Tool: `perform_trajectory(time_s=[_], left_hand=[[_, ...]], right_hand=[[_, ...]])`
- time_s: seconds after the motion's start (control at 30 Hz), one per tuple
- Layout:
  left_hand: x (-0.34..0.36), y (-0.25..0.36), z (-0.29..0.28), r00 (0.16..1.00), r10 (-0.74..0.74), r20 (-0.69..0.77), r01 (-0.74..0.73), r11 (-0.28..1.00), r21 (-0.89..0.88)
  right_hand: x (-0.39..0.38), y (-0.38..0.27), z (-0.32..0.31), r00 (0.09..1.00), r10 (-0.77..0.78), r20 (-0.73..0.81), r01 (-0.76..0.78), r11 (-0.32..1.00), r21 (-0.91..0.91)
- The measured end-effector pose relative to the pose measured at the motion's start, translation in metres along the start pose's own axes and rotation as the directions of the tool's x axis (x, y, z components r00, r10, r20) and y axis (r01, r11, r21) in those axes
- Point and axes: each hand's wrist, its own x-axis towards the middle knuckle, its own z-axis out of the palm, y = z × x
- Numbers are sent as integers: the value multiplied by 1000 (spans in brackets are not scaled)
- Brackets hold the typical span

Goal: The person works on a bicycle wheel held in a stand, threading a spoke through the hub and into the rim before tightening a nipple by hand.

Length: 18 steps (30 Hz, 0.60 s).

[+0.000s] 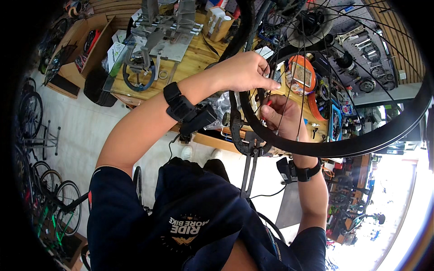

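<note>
A black-rimmed bicycle wheel [334, 150] with thin dark spokes and a disc rotor [312, 34] stands upright in front of me, at the upper right. My left hand [248, 72] reaches in among the spokes, its thumb and fingers pinched together at a spoke. Below it, my right hand [285, 113] is closed on a small red tool [268, 103], like a spoke wrench, just inside the rim. Most of that tool is hidden by the fingers. Against the lower left of the rim stands a dark metal wheel stand [238, 131] with a caliper arm.
Behind the wheel, a wooden workbench [192, 67] carries a grey metal fixture [158, 27], an orange round container [300, 74] and a blue tray [334, 122] of small parts. Tools hang on a pegboard [357, 22]. Bicycles [63, 207] stand at the left.
</note>
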Motion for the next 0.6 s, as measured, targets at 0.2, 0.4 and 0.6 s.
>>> perform_trajectory(time_s=[0.2, 0.4, 0.6], left_hand=[[-1, -3, 0, 999, 8, -34, -8, 1000, -4], [1, -7, 1, 999, -6, -48, 6, 1000, 12], [1, -1, -1, 1000, -30, -8, 30, 999, 17]], right_hand=[[8, 0, 14, 983, -92, -159, 23, 922, -387], [7, 9, -9, 991, -110, -81, 110, 994, -6], [31, 7, -40, 843, -303, -445, 316, 948, -48]])
